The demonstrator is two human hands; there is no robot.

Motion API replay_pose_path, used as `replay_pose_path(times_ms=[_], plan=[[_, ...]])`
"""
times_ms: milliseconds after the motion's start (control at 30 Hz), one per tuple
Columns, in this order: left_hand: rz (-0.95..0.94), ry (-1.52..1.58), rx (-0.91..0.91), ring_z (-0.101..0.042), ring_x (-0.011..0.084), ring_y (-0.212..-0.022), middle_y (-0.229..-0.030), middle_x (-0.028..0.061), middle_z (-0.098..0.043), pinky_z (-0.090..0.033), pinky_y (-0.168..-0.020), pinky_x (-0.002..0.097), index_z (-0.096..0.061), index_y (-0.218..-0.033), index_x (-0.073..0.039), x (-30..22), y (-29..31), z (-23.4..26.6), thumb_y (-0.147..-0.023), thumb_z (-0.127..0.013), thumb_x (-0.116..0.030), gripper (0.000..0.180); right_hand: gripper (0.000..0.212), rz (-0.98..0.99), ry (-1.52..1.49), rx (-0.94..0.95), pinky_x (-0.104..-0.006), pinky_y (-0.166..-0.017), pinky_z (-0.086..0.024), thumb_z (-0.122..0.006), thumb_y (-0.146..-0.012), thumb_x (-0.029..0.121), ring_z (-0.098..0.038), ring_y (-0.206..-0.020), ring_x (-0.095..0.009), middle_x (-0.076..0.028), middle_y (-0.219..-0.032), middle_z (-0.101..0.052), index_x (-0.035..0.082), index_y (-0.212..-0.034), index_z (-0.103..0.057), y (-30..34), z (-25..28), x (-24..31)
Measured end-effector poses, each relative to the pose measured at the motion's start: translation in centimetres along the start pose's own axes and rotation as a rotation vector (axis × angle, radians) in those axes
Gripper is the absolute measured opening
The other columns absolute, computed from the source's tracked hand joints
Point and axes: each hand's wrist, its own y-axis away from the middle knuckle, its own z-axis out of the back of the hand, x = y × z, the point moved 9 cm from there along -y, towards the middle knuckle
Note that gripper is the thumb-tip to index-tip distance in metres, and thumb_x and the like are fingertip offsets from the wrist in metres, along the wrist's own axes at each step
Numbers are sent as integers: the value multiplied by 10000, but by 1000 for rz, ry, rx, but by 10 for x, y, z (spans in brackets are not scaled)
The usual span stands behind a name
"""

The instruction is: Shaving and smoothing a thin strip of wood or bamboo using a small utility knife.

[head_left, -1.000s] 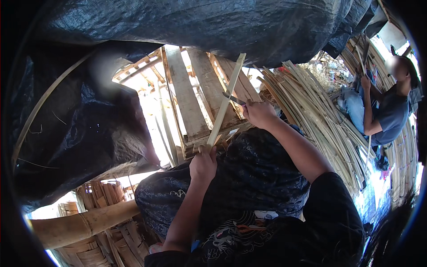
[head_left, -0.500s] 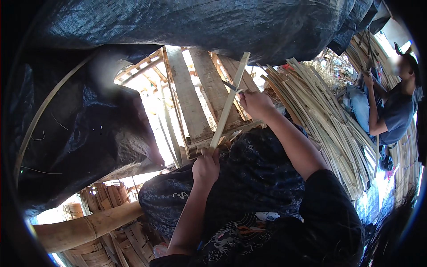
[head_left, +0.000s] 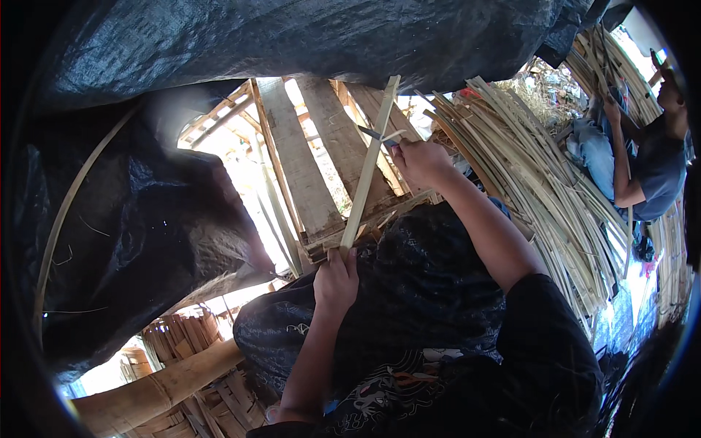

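Note:
A flat, pale bamboo strip (head_left: 369, 179) slants up and away in front of my lap. Its near end is gripped in my left hand (head_left: 336, 283), fingers closed around it. My right hand (head_left: 423, 164) is closed on the handle of a knife (head_left: 371, 133), whose dark blade lies across the strip near its far end. A thin curled shaving (head_left: 395, 134) stands out from the strip beside the blade. Behind the strip are weathered wooden planks (head_left: 339, 135), with gaps between them.
A large heap of long bamboo strips (head_left: 544, 190) lies to my right. Beyond it another person (head_left: 650, 157) sits holding strips. Dark plastic sheeting (head_left: 307, 44) hangs overhead and at left. A thick bamboo pole (head_left: 157, 387) and woven bamboo pieces (head_left: 182, 336) are at lower left.
The shaving at the blade has grown longer and now curls out to the right. My right hand and the knife have moved slightly toward me along the strip.

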Motion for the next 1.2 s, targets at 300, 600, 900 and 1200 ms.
replay_pose_path(times_ms=[300, 600, 900, 1200], plan=[[-76, -18, -66, -644, 446, -622, -643, 267, -620, -530, -525, 510, -550, -967, 48, -5, 2, 3, -1000, -508, -310, 362, 381, 28, -52, -78, -505, -674, -551, -467, -984, 358, -676, -693, -377, -172, -724, -664, 12, -905, -604, -22, -4, 2], [-7, -12, 21, -641, 467, -675, -698, 283, -630, -526, -583, 536, -547, -967, 44, 3, -2, -3, -1010, -480, -329, 381, 489, -66, -74, -51, -481, -676, -557, -373, -994, 417, -690, -712, -363, -162, -750, -690, 23, -905, -649, 12, 5, -13], [37, 8, 75, -633, 474, -677, -705, 285, -625, -514, -580, 546, -541, -971, 44, 3, -2, -3, -1012, -471, -329, 382, 468, -38, -14, -32, -470, -625, -561, -379, -994, 390, -697, -686, -331, -157, -734, -690, 29, -856, -643, -3, 4, -7], [-110, 23, -59, -625, 454, -611, -652, 279, -608, -499, -505, 514, -543, -960, 45, -1, 1, -1, -1003, -510, -279, 328, 468, -52, -49, -79, -464, -663, -568, -379, -999, 384, -698, -713, -333, -143, -754, -694, 37, -848, -653, -30, 4, -3]])
